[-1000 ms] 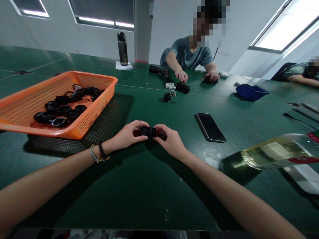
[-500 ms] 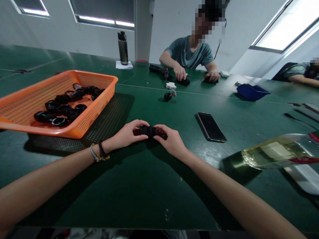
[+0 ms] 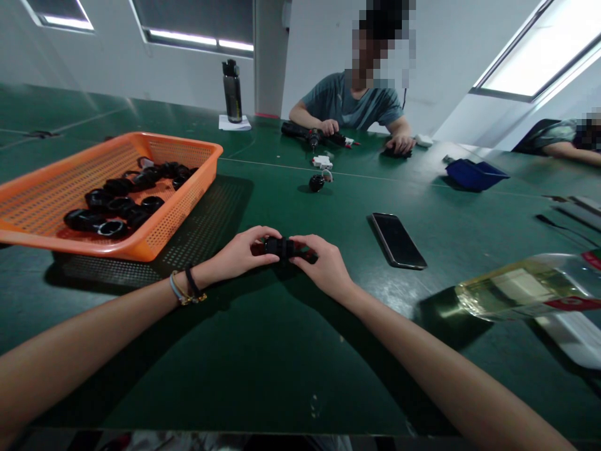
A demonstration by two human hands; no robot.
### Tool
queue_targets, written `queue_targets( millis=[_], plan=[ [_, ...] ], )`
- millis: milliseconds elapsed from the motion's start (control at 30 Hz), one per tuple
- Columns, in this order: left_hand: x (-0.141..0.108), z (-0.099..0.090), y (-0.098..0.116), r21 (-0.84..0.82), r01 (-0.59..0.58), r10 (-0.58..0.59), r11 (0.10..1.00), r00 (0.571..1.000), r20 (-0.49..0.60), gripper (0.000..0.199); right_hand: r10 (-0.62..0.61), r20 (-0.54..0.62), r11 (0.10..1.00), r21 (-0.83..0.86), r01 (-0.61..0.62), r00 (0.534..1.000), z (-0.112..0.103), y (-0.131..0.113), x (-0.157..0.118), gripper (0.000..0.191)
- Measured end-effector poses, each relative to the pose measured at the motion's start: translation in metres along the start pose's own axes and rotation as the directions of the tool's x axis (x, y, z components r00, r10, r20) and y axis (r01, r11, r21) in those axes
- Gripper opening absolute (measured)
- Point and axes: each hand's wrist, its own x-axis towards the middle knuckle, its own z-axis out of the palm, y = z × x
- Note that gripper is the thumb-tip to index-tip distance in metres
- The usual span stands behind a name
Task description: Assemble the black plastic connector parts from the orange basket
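Between my two hands, low over the green table (image 3: pixel 282 351), is a black cylindrical plastic part (image 3: pixel 280 248) with a raised ring round its middle. My left hand (image 3: pixel 244 252) pinches its left end between thumb and fingers. The right end is gripped by my right hand (image 3: pixel 323 260) in the same way. Fingertips cover both ends, so their shape is hidden. To the left, an orange perforated basket (image 3: pixel 188 222) holds several similar shiny black parts (image 3: pixel 121 205). A single round black part with a pale loop (image 3: pixel 317 182) lies beyond my hands.
A phone (image 3: pixel 399 241) and a bottle of yellow liquid (image 3: pixel 511 287) lie on the right. Farther back are a blue tray (image 3: pixel 474 175), a small white part (image 3: pixel 322 162), a power drill (image 3: pixel 300 133) and a water bottle (image 3: pixel 231 94). Across the table sits a co-worker (image 3: pixel 347 100).
My hands and the black part stay nearly in place; the fingers of my right hand have shifted slightly. Across the table, the co-worker's hand has drawn back toward the drill.
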Motion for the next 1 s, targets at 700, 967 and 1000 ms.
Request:
queue_targets(
  millis=[700, 967, 1000],
  plan=[
    [-0.0003, -0.0008, 0.0001, 0.008, 0.000, 0.000, 1.000, 1.000, 0.012, 0.035, 0.049, 0.010, 0.998, 0.050, -0.050, 0.999, 0.0008, -0.0015, -0.0003, 0.026],
    [-0.0004, -0.0010, -0.0007, 0.003, -0.001, 0.001, 1.000, 1.000, 0.013, 0.034, 0.052, 0.017, 0.997, 0.053, -0.053, 0.998, 0.0018, -0.0004, -0.0004, 0.024],
    [-0.0004, -0.0010, -0.0007, 0.003, -0.001, 0.001, 1.000, 1.000, 0.013, 0.034, 0.056, 0.018, 0.997, 0.050, -0.057, 0.998, 0.0019, -0.0004, -0.0003, 0.024]
  ],
)
